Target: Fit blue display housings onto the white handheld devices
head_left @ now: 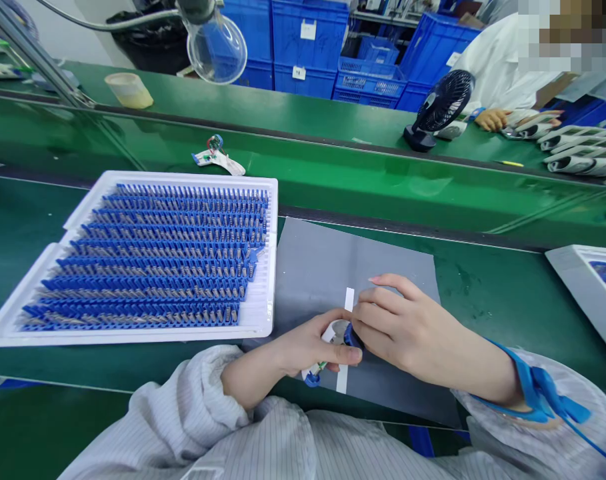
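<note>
Left hand [313,345] clamps white device [339,328], likely steadying it for right hand [407,328], fingers curled at its blue part [352,336], grip unclear.

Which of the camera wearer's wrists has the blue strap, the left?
No, the blue strap wraps the right wrist, and the left wrist shows none.

A small white part [339,328] with blue ends is held slanting from seven toward two o'clock, partly hidden, between five and six o'clock from the view's centre.
</note>
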A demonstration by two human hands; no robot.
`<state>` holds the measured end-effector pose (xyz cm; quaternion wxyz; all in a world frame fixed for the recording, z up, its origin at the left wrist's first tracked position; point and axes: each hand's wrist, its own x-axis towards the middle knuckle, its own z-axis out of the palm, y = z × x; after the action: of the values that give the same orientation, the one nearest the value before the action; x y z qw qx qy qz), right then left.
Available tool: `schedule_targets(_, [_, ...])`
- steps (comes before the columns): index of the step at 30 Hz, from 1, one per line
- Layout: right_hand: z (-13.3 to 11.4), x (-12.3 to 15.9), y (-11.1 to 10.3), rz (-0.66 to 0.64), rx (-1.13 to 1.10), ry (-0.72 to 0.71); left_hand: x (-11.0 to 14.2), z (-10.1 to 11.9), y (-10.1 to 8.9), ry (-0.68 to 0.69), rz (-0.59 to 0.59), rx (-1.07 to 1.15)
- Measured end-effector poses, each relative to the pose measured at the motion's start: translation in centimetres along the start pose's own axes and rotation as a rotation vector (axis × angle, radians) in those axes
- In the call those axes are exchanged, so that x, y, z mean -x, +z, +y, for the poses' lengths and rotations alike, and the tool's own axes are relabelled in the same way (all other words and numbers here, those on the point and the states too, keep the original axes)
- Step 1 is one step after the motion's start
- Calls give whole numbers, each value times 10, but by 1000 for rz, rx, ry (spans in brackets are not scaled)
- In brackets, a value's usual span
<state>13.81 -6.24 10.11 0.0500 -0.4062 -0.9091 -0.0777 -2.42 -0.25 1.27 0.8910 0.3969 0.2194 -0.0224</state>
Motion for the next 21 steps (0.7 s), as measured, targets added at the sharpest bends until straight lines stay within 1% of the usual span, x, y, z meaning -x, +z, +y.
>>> schedule_targets(2, [0, -1, 1, 4, 14, -8, -1, -1, 0, -1, -10, 69])
schedule_targets(6, [0, 4, -1, 42, -40, 5, -2, -2, 0, 24, -83, 228])
schedule_targets(9, [-1, 10, -1, 101, -76, 47, -1, -2, -1, 88, -80, 279])
schedule_targets(11, [-1, 15, 2, 154, -117, 85, 0, -3, -1, 166, -56, 235])
schedule_targets(12, [-1, 17, 4, 183, -147, 110, 1, -4, -1, 228, -37, 180])
schedule_targets(14, [-1, 21, 9, 247, -247, 171, 3, -5, -1, 396, 25, -10])
schedule_targets(15, [-2, 23, 11, 277, -339, 213, 3, -5, -1, 489, 64, -128])
schedule_targets(17, [-6, 26, 17, 332, -615, 360, 5, -5, 0, 643, 129, -339])
schedule_targets(19, [-11, 26, 22, 331, -976, 545, 7, -5, 0, 710, 174, -479])
schedule_targets(21, [-16, 26, 27, 268, -1294, 694, 7, -7, 1, 735, 212, -575])
